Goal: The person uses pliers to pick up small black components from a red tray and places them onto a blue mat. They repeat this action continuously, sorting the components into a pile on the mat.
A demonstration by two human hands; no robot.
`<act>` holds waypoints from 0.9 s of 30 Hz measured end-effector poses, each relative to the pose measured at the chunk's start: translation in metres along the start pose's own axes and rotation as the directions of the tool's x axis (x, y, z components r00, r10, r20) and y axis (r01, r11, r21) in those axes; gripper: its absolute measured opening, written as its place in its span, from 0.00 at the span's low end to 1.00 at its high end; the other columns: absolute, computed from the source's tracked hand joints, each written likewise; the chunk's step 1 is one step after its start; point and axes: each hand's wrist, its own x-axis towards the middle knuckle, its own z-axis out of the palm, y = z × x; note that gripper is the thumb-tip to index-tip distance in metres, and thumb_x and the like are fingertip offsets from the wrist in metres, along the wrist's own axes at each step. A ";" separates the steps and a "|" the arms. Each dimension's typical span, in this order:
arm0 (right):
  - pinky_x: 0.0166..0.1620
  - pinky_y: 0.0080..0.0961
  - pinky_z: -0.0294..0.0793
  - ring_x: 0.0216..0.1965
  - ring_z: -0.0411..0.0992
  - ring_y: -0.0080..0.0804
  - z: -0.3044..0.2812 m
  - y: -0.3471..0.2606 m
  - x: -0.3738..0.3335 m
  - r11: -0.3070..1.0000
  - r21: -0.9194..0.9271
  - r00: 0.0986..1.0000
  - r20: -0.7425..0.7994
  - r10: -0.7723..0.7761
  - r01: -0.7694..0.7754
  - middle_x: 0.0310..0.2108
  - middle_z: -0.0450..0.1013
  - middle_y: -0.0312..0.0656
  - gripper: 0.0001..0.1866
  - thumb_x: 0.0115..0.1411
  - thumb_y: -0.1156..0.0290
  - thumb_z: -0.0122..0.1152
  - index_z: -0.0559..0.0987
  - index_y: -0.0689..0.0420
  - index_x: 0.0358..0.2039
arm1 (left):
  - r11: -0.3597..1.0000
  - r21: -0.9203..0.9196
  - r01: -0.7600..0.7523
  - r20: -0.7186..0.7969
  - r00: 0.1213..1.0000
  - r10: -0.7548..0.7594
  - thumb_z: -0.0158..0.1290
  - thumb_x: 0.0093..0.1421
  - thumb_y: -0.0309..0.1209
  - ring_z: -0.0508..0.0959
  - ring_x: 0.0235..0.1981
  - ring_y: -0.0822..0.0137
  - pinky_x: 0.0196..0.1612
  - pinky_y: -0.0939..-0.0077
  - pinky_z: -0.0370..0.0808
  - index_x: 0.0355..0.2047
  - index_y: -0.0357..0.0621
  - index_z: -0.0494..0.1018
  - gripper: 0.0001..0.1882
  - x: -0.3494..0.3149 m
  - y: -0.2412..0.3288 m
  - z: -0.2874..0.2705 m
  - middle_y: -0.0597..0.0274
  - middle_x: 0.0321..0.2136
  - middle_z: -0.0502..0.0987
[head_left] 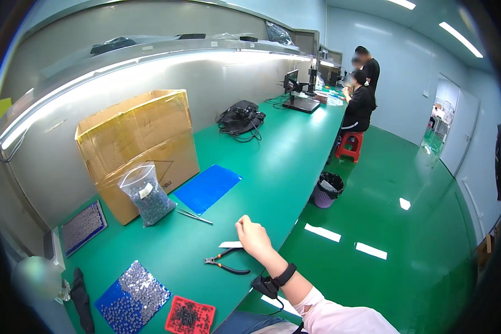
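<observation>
While only one hand [254, 236] of the person is in view, entering from the lower edge on a forearm with a black wristband [284, 275] and a pale pink sleeve [339, 317], the picture does not show beyond doubt which of the two hands it is; it is taken as the right, and the other hand is out of view. Its fingers [242, 224] are curled inward into a loose fist, with the back of the hand toward the camera, so whether they pinch anything cannot be told. Just below the curled fingers, a small white slip [231, 244] lies flat on the green workbench [273, 167], close to or touching the hand; contact cannot be confirmed. Below the slip, near the wrist side of the fingers, lie black-handled cutting pliers [226, 263], apart from the hand. To the left of the fingers, well apart, a pair of metal tweezers [195, 215] lies on the bench beside a blue mat [207, 188]. Farther left of the fingers stands a clear bag [147, 196] of small grey parts, leaning against a taped cardboard box [136, 147]. Down and left of the fingers, near the bench edge, a blue tray [132, 297] carries many small silvery parts, with a red tray [191, 316] of dark parts just beside it. Far beyond the fingertips, two people [362, 94] are at the far end of the bench, one on a red stool [350, 146].
</observation>
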 end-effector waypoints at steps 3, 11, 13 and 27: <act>0.47 0.44 0.66 0.46 0.68 0.47 -0.021 -0.010 -0.020 0.980 -0.152 0.988 -0.066 -0.140 0.129 0.38 0.73 0.48 0.14 0.60 0.60 0.54 0.73 0.58 0.39 | 0.998 -0.046 0.037 -0.018 0.999 -0.038 0.59 0.53 0.21 0.76 0.32 0.67 0.40 0.75 0.73 0.34 0.31 0.78 0.08 -0.001 0.002 -0.001 0.55 0.31 0.80; 0.48 0.38 0.60 0.53 0.62 0.40 -0.017 -0.009 -0.090 0.776 -0.155 0.787 0.224 -0.575 0.611 0.50 0.66 0.42 0.26 0.55 0.53 0.60 0.70 0.50 0.52 | 0.955 -0.205 0.216 -0.007 0.975 -0.222 0.59 0.52 0.19 0.75 0.32 0.68 0.39 0.76 0.73 0.33 0.31 0.78 0.08 -0.006 0.001 -0.002 0.57 0.31 0.79; 0.48 0.39 0.60 0.53 0.63 0.40 -0.010 -0.003 -0.095 0.792 -0.176 0.805 0.243 -0.541 0.585 0.50 0.66 0.42 0.25 0.55 0.55 0.61 0.71 0.50 0.51 | 0.935 -0.265 0.235 0.048 0.972 -0.231 0.58 0.51 0.18 0.75 0.31 0.68 0.38 0.77 0.74 0.33 0.31 0.77 0.07 -0.007 0.004 -0.001 0.57 0.30 0.79; 0.51 0.38 0.57 0.48 0.65 0.38 -0.002 -0.033 -0.077 0.818 -0.315 0.874 0.097 -0.477 0.481 0.43 0.68 0.42 0.20 0.51 0.69 0.61 0.74 0.54 0.46 | 0.741 -0.454 0.494 0.307 0.868 -0.391 0.54 0.46 0.09 0.79 0.29 0.69 0.34 0.79 0.77 0.30 0.30 0.77 0.11 0.023 0.005 0.012 0.55 0.28 0.80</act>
